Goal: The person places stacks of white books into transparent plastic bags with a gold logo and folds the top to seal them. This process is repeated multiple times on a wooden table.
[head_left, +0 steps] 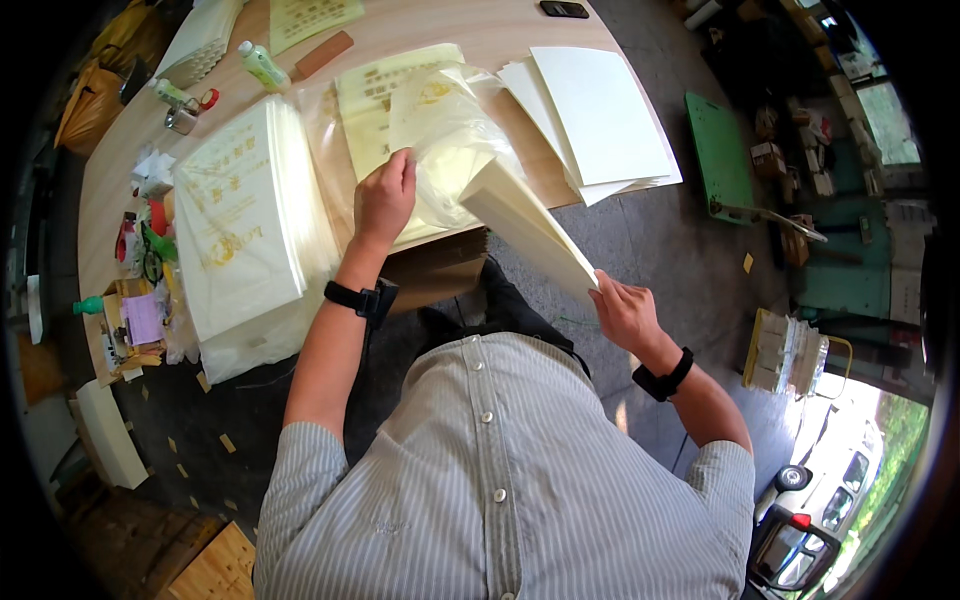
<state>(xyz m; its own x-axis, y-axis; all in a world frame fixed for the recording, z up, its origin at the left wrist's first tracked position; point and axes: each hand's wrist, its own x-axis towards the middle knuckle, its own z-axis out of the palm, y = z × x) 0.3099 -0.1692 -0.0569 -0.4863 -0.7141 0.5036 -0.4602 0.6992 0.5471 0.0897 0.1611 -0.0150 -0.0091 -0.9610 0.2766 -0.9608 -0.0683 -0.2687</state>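
Observation:
My left hand (386,200) is closed in a pinch on the edge of a clear plastic bag (465,150) that lies partly open over the table's front edge. In my right hand (627,315) is the near end of a thick cream-white board (535,232), held tilted in front of me. The board's far end meets the mouth of the bag; how far it reaches inside is hard to see. Yellowish printed bags (365,125) lie flat beneath the clear one. To the right, several loose white boards (605,120) overlap at the table edge.
A tall pile of bagged, printed boards (235,210) stands left of my left hand. Farther back are a bottle (263,66), a reddish-brown block (324,54) and a phone (564,9). Small tools and a cardboard box (135,325) crowd the left edge. A green platform (718,158) stands at right.

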